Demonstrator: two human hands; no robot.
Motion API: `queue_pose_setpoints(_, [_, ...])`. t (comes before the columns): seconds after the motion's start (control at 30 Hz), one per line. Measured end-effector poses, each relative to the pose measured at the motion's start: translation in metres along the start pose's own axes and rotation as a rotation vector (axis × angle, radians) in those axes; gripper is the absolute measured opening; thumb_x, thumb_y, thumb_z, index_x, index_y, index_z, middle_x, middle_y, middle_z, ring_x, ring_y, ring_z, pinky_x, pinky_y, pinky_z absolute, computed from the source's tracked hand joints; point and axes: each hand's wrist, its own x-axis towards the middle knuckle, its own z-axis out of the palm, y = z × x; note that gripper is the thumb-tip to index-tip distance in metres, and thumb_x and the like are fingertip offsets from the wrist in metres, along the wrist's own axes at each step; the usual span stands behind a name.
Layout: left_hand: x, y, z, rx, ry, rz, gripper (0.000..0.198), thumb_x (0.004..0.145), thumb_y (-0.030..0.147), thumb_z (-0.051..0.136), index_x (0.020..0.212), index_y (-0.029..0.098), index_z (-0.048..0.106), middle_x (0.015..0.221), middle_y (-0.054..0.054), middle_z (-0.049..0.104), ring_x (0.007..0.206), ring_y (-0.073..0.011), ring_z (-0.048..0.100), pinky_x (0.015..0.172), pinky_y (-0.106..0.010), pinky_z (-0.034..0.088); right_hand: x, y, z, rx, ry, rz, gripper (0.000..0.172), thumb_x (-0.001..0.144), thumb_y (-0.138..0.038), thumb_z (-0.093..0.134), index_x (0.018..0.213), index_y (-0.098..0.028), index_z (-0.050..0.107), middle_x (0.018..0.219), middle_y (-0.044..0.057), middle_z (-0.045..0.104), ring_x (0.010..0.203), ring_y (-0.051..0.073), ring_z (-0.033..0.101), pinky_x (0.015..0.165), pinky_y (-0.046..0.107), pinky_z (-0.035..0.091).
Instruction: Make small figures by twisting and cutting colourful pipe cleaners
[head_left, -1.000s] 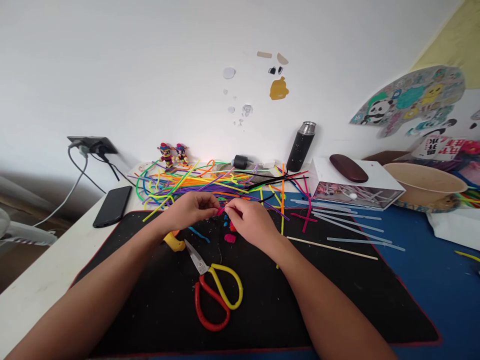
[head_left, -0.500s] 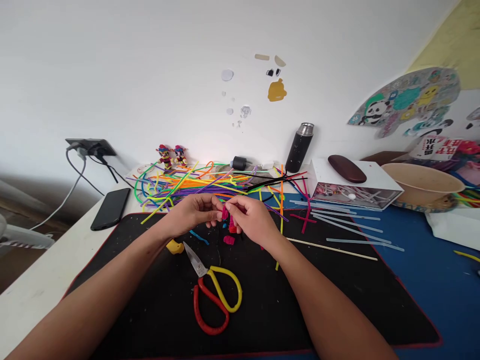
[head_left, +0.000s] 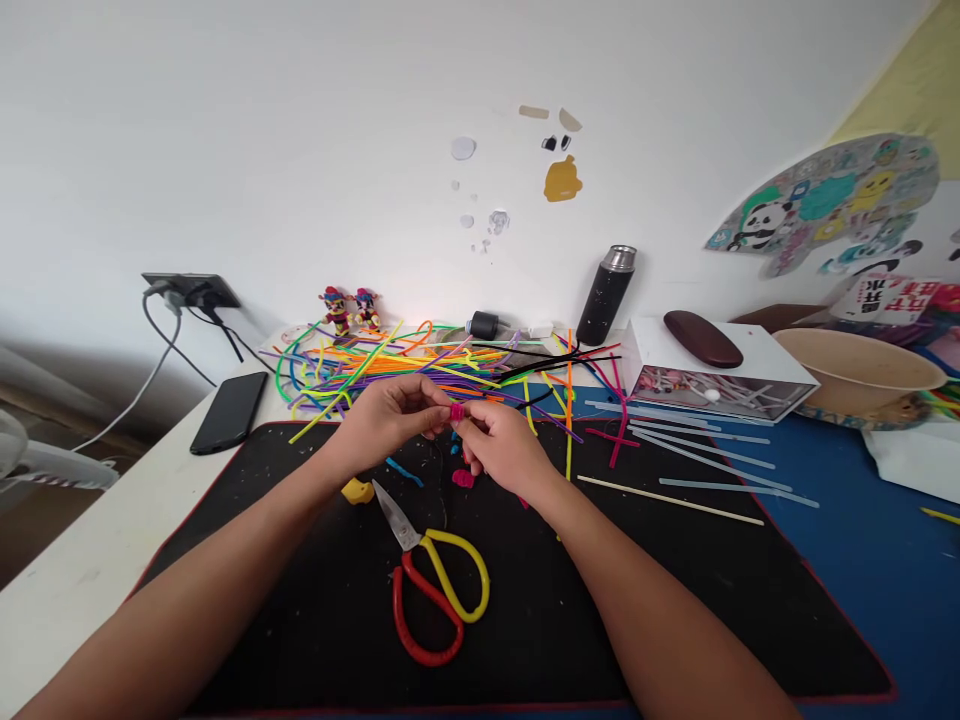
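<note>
Above the black mat (head_left: 315,600) my hands meet over a small magenta coil of fuzzy pipe cleaner (head_left: 457,411). My left hand (head_left: 401,412) pinches it between thumb and fingertips. From the other side, the thumb and fingers of my right hand (head_left: 502,440) close on it and partly cover it. A similar magenta coil (head_left: 463,480) lies on the mat just below. Nearer to me are scissors (head_left: 405,535) with red and yellow handles, blades pointing up and left. Beside their tip sit a yellow piece (head_left: 358,491) and a short blue pipe cleaner (head_left: 405,472).
Loose colourful pipe cleaners (head_left: 390,365) pile up behind my hands. A black flask (head_left: 606,295) and a white box (head_left: 720,375) of sticks stand at the back right. Right of my hand lie a thin wooden stick (head_left: 675,500) and translucent sticks (head_left: 712,450); a phone (head_left: 229,412) is left.
My hands have brought the magenta coil closer between their fingertips, so less of it shows. The red piece by my right hand is now mostly covered. The whole view shifted slightly.
</note>
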Motion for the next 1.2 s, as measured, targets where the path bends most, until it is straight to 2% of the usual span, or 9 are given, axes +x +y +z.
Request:
queue_pose_setpoints(0.17, [0.001, -0.016, -0.001, 0.039, 0.048, 0.07, 0.029, 0.084, 0.043, 0.083, 0.09, 0.016, 0.073, 0.083, -0.004, 0.076, 0.073, -0.0166, 0.07, 0.07, -0.028, 0.058, 0.0, 0.001, 0.005, 0.01, -0.037, 0.011, 0.027, 0.103, -0.031, 0.053, 0.078, -0.021, 0.057, 0.058, -0.006, 0.06, 0.042, 0.01, 0.06, 0.047, 0.02, 0.041])
queue_pose_setpoints(0.27, [0.002, -0.021, -0.002, 0.16, 0.109, 0.118, 0.022, 0.088, 0.039, 0.077, 0.091, 0.018, 0.072, 0.081, -0.002, 0.076, 0.071, -0.0166, 0.07, 0.068, -0.027, 0.056, -0.001, 0.003, 0.009, -0.007, -0.068, 0.005, 0.025, 0.104, -0.031, 0.051, 0.083, -0.022, 0.059, 0.058, -0.006, 0.06, 0.044, 0.011, 0.06, 0.051, 0.021, 0.042])
queue_pose_setpoints(0.37, [0.003, -0.024, -0.004, 0.332, 0.166, 0.16, 0.015, 0.089, 0.034, 0.072, 0.089, 0.019, 0.073, 0.078, -0.001, 0.075, 0.067, -0.0157, 0.068, 0.064, -0.026, 0.053, -0.002, 0.002, 0.011, -0.134, -0.067, -0.045, 0.027, 0.105, -0.029, 0.051, 0.081, -0.021, 0.061, 0.056, -0.006, 0.06, 0.048, 0.012, 0.061, 0.056, 0.023, 0.04])
queue_pose_setpoints(0.43, [0.004, -0.024, -0.005, 0.423, 0.175, 0.174, 0.013, 0.089, 0.032, 0.07, 0.088, 0.019, 0.074, 0.077, 0.0, 0.076, 0.066, -0.0157, 0.068, 0.063, -0.025, 0.051, -0.003, 0.001, 0.01, -0.289, -0.019, -0.099, 0.029, 0.104, -0.03, 0.054, 0.079, -0.021, 0.063, 0.058, -0.003, 0.063, 0.053, 0.013, 0.061, 0.058, 0.025, 0.036])
queue_pose_setpoints(0.57, [0.005, -0.024, -0.006, 0.524, 0.137, 0.201, 0.015, 0.09, 0.031, 0.067, 0.091, 0.019, 0.077, 0.083, -0.002, 0.079, 0.071, -0.0172, 0.07, 0.066, -0.026, 0.051, -0.004, -0.001, 0.006, -0.618, 0.081, -0.203, 0.029, 0.105, -0.031, 0.056, 0.081, -0.021, 0.07, 0.072, 0.003, 0.073, 0.066, 0.018, 0.063, 0.06, 0.031, 0.029])
queue_pose_setpoints(0.7, [0.005, -0.023, -0.006, 0.574, 0.093, 0.226, 0.017, 0.091, 0.031, 0.065, 0.092, 0.021, 0.078, 0.085, -0.001, 0.08, 0.074, -0.018, 0.071, 0.069, -0.027, 0.051, -0.004, -0.002, 0.0, -0.77, 0.105, -0.23, 0.029, 0.107, -0.031, 0.053, 0.09, -0.021, 0.075, 0.081, 0.006, 0.078, 0.072, 0.02, 0.067, 0.063, 0.032, 0.03])
queue_pose_setpoints(0.83, [0.006, -0.023, -0.004, 0.589, 0.045, 0.207, 0.018, 0.09, 0.029, 0.063, 0.094, 0.022, 0.079, 0.086, -0.001, 0.08, 0.074, -0.0178, 0.07, 0.07, -0.027, 0.051, -0.005, -0.008, -0.007, -0.791, 0.132, -0.213, 0.028, 0.107, -0.031, 0.055, 0.092, -0.022, 0.077, 0.082, 0.005, 0.079, 0.073, 0.02, 0.068, 0.062, 0.032, 0.03])
queue_pose_setpoints(1.0, [0.005, -0.025, -0.003, 0.565, -0.043, 0.166, 0.015, 0.09, 0.029, 0.063, 0.09, 0.021, 0.075, 0.079, 0.001, 0.076, 0.067, -0.0159, 0.066, 0.062, -0.024, 0.046, -0.005, -0.012, -0.013, -0.753, 0.163, -0.209, 0.026, 0.105, -0.03, 0.059, 0.091, -0.023, 0.078, 0.079, 0.003, 0.079, 0.072, 0.019, 0.069, 0.062, 0.031, 0.031])
queue_pose_setpoints(1.2, [0.003, -0.022, -0.004, 0.454, -0.09, 0.1, 0.017, 0.092, 0.034, 0.063, 0.09, 0.02, 0.072, 0.076, 0.001, 0.073, 0.067, -0.0162, 0.067, 0.063, -0.025, 0.05, -0.005, -0.012, -0.015, -0.66, 0.187, -0.208, 0.024, 0.103, -0.032, 0.061, 0.091, -0.023, 0.079, 0.076, 0.001, 0.079, 0.073, 0.019, 0.07, 0.065, 0.03, 0.035])
